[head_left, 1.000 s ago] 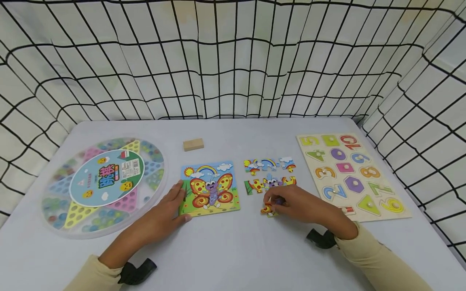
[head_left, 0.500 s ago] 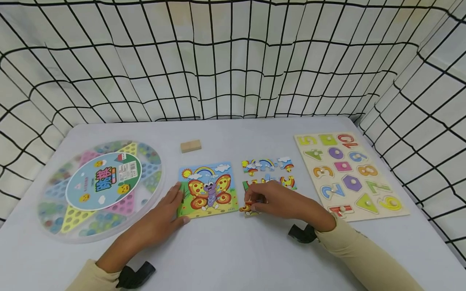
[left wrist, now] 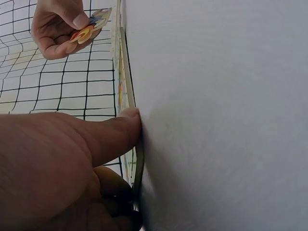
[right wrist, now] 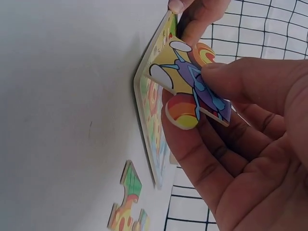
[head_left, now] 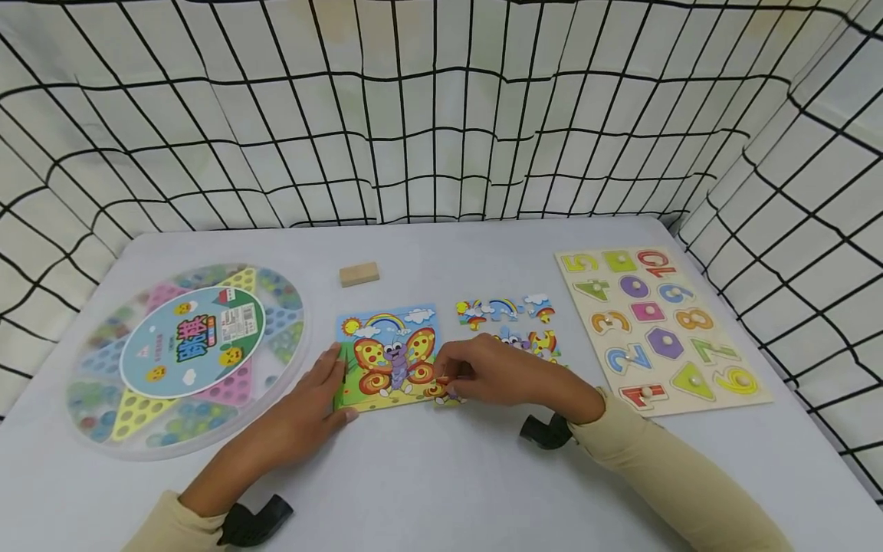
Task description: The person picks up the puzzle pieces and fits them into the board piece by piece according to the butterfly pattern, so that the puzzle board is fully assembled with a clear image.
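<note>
A butterfly picture puzzle board (head_left: 386,389) lies flat on the table. My left hand (head_left: 298,422) rests at its near left corner, fingers along the left side and thumb (left wrist: 122,127) against the near edge. Between thumb and fingers, my right hand (head_left: 507,374) pinches a jigsaw piece (right wrist: 183,72) showing the butterfly's purple body, white feet and orange curls. The piece is tilted beside the board's near right corner; whether it touches the board I cannot tell. Loose jigsaw pieces (head_left: 503,308) lie in rows right of the board, the nearer row partly hidden by the right hand.
A round Chinese checkers set (head_left: 193,341) with marbles sits at left. A wooden number-and-shape peg board (head_left: 631,333) lies at right. A small wooden block (head_left: 359,274) lies behind the puzzle board. Black netting (head_left: 434,130) surrounds the table (head_left: 428,483).
My right hand has moved left with the jigsaw piece, from in front of the loose rows to the puzzle board's right edge. The left hand stays on the board's corner.
</note>
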Motion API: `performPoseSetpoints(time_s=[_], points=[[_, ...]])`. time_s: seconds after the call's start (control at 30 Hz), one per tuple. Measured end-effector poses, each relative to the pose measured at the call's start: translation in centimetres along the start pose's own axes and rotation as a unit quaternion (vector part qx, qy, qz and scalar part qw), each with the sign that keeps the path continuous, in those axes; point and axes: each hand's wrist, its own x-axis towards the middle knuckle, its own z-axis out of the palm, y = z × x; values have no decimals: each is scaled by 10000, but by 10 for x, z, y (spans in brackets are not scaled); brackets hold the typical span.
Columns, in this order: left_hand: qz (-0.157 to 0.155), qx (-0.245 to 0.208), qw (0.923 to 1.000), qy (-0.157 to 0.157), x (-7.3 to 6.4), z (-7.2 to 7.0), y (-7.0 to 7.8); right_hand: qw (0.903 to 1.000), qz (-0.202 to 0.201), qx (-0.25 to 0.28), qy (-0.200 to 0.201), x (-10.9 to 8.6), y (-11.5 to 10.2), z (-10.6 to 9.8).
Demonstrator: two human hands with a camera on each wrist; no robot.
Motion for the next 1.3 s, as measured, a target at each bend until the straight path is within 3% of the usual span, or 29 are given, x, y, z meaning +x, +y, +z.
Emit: performPoseSetpoints(time_s=[0.27, 0.53, 0.87, 1.3], points=[[104, 51, 9999, 54, 0, -1, -1, 9999, 16, 57, -103, 19, 2, 8], [86, 83, 9999, 70, 2, 0, -4, 9994, -318, 124, 4, 33, 0, 11], [236, 62, 9996, 110, 1, 1, -1, 9994, -217, 246, 56, 48, -2, 13], [143, 52, 9998, 101, 0, -1, -1, 9997, -116, 235, -13, 62, -7, 17]])
